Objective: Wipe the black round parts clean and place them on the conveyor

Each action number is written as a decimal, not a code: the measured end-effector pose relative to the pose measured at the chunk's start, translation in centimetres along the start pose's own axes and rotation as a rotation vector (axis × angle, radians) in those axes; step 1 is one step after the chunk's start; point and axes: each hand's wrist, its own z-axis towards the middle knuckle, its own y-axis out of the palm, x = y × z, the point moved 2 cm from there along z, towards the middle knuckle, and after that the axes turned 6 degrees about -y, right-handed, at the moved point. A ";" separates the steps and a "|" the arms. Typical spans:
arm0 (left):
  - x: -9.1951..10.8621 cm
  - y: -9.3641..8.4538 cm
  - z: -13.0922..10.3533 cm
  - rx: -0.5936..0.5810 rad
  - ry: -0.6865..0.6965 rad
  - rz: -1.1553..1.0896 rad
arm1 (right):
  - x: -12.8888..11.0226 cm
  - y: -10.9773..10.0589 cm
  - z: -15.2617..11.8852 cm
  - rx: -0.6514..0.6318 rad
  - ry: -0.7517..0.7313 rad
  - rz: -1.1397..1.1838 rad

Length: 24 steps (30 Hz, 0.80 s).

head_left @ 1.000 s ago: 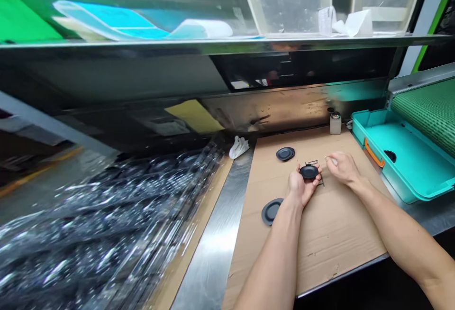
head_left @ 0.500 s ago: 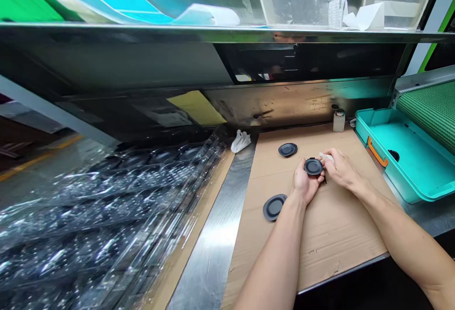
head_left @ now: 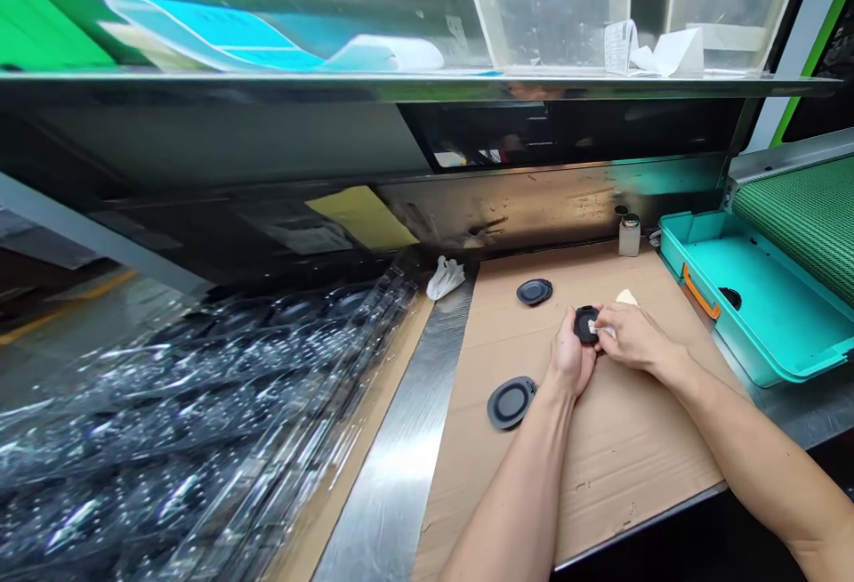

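Observation:
My left hand (head_left: 570, 358) is closed round a small black round plastic part (head_left: 584, 322), held just above the cardboard sheet (head_left: 640, 440). In my right hand (head_left: 631, 333) a white cloth (head_left: 625, 297) is pinched, and its tip touches the face of the part. Two similar dark discs lie on the cardboard: one disc (head_left: 535, 291) beyond my left hand, and a larger-looking disc (head_left: 511, 402) beside my left forearm. My palms hide some of the part's underside.
On the left are clear plastic trays (head_left: 220, 404) with dark parts. A crumpled white cloth (head_left: 445, 278) and a small bottle (head_left: 629, 235) stand at the back. The turquoise bin (head_left: 780, 315) at right holds a black part (head_left: 730, 298), beside a green conveyor belt (head_left: 807, 199). A metal shelf edge (head_left: 334, 89) crosses above.
My right hand has moved left over the part, bringing the cloth from beside its rim onto its face. The part now shows a different, more angular face. The view has tipped slightly upward.

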 end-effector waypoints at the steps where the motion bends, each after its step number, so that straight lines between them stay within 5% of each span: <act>1: 0.0 0.0 0.1 -0.009 0.002 0.000 | 0.0 -0.2 0.0 0.020 0.037 -0.045; 6: -0.1 -0.3 0.3 0.040 0.009 -0.019 | -0.4 0.0 0.1 -0.021 -0.053 -0.012; 11: -0.1 -0.2 0.1 0.057 0.069 -0.045 | -0.5 0.4 -0.1 0.072 0.120 -0.100; 24: 0.4 -0.9 0.4 0.176 0.120 -0.117 | -1.4 1.2 0.0 0.008 -0.115 -0.016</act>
